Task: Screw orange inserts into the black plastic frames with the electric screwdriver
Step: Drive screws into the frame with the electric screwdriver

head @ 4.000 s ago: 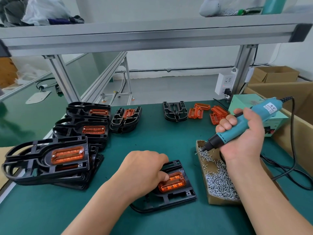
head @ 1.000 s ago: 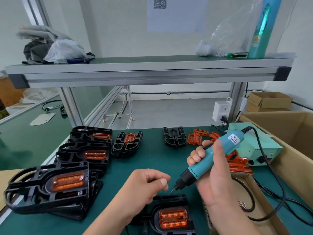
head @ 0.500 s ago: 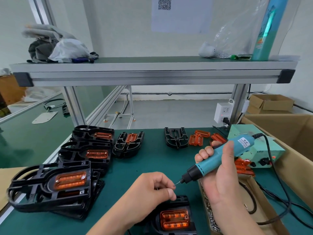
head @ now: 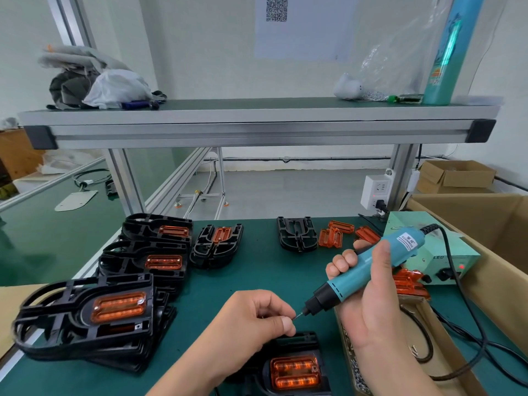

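Note:
A black plastic frame (head: 297, 338) lies at the near edge of the green table, with an orange insert (head: 294, 372) seated in it. Just above its far end, my left hand (head: 257, 321) pinches something tiny between thumb and forefinger, apparently a screw. My right hand (head: 371, 312) grips the teal electric screwdriver (head: 368, 267), tilted down to the left. Its bit tip touches the pinched fingertips of my left hand. The frame's near part is cut off by the picture's edge.
Stacks of black frames with inserts (head: 85, 318) fill the left side. An empty frame (head: 297, 232) and loose orange inserts (head: 334, 235) lie at the back. A cardboard screw tray (head: 353, 364), a green power unit (head: 445, 258) and cables sit right; a shelf beam (head: 257, 130) hangs overhead.
The view has tilted up slightly. My left hand rose off the frame and brought its pinched fingertips to the screwdriver bit, while my right hand swung the tool from the screw tray toward the centre.

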Motion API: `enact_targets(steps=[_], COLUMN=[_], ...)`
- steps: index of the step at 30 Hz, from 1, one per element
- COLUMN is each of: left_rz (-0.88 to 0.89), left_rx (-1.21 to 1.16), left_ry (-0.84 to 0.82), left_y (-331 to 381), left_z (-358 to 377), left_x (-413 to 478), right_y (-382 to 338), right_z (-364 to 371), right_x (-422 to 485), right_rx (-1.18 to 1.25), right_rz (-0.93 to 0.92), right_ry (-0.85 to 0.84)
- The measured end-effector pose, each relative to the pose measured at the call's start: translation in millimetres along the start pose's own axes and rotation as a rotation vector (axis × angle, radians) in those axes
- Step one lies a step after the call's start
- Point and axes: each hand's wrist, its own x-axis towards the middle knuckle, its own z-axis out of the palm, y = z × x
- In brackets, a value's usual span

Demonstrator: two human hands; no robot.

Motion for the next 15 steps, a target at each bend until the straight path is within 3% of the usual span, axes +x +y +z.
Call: enact_targets(steps=[15], left_rz=[0.011], left_rx=[0.116], left_ry=[0.019], left_y=[-1.8], left_z=[1.6], left_x=[1.9], right_y=[0.0], right_z=[3.6], right_x=[-1.9], right_rx=[-0.012], right_rz=[0.015], right_ry=[0.016])
